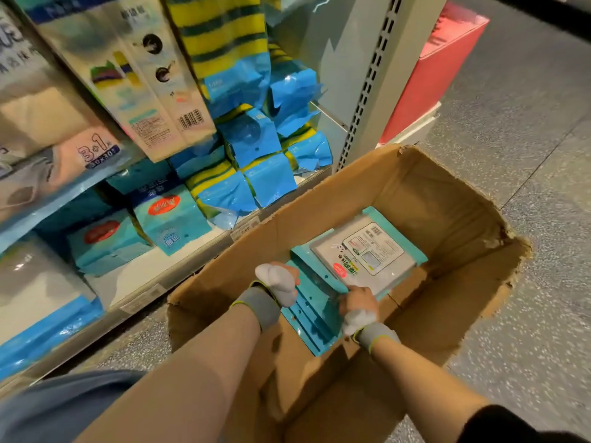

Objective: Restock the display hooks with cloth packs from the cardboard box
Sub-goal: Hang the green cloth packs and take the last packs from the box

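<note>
One torn cardboard box point(447, 199) holds several flat, glossy, teal-edged cloth packs point(367, 251); left hand point(278, 284) and right hand point(359, 306) grip them.

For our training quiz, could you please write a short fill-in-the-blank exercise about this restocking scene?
The cardboard box stands on the ____.
Its top is ____.
The left hand and right hand both grip cloth packs lying ____ the box.
Missing words: floor; open; inside.
</note>
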Tool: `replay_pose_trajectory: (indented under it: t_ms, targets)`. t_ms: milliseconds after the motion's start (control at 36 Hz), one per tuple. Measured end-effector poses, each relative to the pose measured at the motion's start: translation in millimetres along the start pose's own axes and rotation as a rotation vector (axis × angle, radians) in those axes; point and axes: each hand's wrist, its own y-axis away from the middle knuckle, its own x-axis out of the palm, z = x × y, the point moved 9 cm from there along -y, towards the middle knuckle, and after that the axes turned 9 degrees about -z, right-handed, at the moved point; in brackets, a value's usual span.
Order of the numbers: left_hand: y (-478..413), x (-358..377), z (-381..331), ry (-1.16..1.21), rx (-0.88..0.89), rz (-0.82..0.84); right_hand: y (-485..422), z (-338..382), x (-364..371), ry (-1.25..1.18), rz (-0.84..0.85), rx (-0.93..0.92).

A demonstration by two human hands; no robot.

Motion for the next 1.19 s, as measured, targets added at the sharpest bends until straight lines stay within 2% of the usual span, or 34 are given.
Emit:
replay_pose_trajectory:
  t_ms: [139,222,333,417,472,583,639,695,722,750,806,889,945,1000,1028,1056,1083,1111,1167,1195]
  targets:
    - [-2.8,-7.1,-21.7,-0.002,0.131,-0.084,2.4,-12.9,-43.0,-0.351,-0.015,0.158]
    - [2.0,-17.3,-44.0,-0.035,0.305,-0.177,8.8,-17.6,-76.7,-0.511,-0.084,0.174]
    - [21.3,-21.2,-70.4,-0.165,0.58,-0.216,30.4,-3.1,-128.2,-0.421,-0.199,0.044]
    - [35.9,-23.6,-84.8,-0.215,0.708,-0.253,44.6,-1.3,-151.3,-0.404,-0.26,0.093]
    - [43.1,-29.3,-91.3,-0.238,0.764,-0.289,55.8,1.9,-165.1,-0.479,-0.329,0.115]
    - [56.0,-44.1,-104.2,-0.298,0.812,-0.317,69.3,-1.1,-181.1,-0.726,-0.569,0.087]
    - [62.1,-51.8,-104.6,-0.369,0.778,-0.345,76.7,-9.8,-190.7,-0.874,-0.733,0.119]
    - [64.3,-62.7,-99.8,-0.405,0.712,-0.419,76.8,-31.3,-191.0,-0.981,-0.89,0.285]
    - [65.0,-69.4,-95.2,-0.4,0.671,-0.45,73.7,-42.3,-183.6,-0.924,-0.9,0.409]
    - [63.9,-74.4,-91.6,-0.383,0.632,-0.468,69.0,-52.1,-174.4,-0.839,-0.838,0.525]
    - [59.4,-82.9,-82.9,-0.323,0.571,-0.459,51.5,-50.6,-148.9,-0.697,-0.603,0.531]
    - [54.1,-83.9,-75.5,-0.281,0.525,-0.383,46.1,-18.8,-101.2,-0.199,-0.11,0.292]
    - [48.5,-83.5,-69.8,-0.324,0.494,-0.347,38.6,0.9,-63.5,0.084,0.111,0.121]
    - [47.6,-80.0,-68.9,-0.409,0.504,-0.319,40.2,12.8,-36.4,0.195,0.258,-0.026]
    - [45.0,-80.6,-67.2,-0.444,0.504,-0.322,34.3,19.1,-21.0,0.148,0.253,-0.063]
    - [46.8,-79.9,-66.5,-0.46,0.511,-0.327,24.5,21.9,-12.4,0.066,0.118,-0.099]
    - [44.7,-81.6,-64.9,-0.477,0.516,-0.345,10.9,28.4,-13.3,0.058,-0.137,-0.158]
    - [41.7,-85.0,-62.5,-0.497,0.519,-0.372,0.3,24.7,6.6,-0.009,-0.138,-0.136]
    - [42.6,-88.7,-62.7,-0.532,0.544,-0.416,-32.8,21.1,38.4,-0.186,-0.308,-0.205]
    - [41.3,-91.1,-63.8,-0.538,0.552,-0.424,-32.1,18.5,55.3,-0.168,-0.161,-0.137]
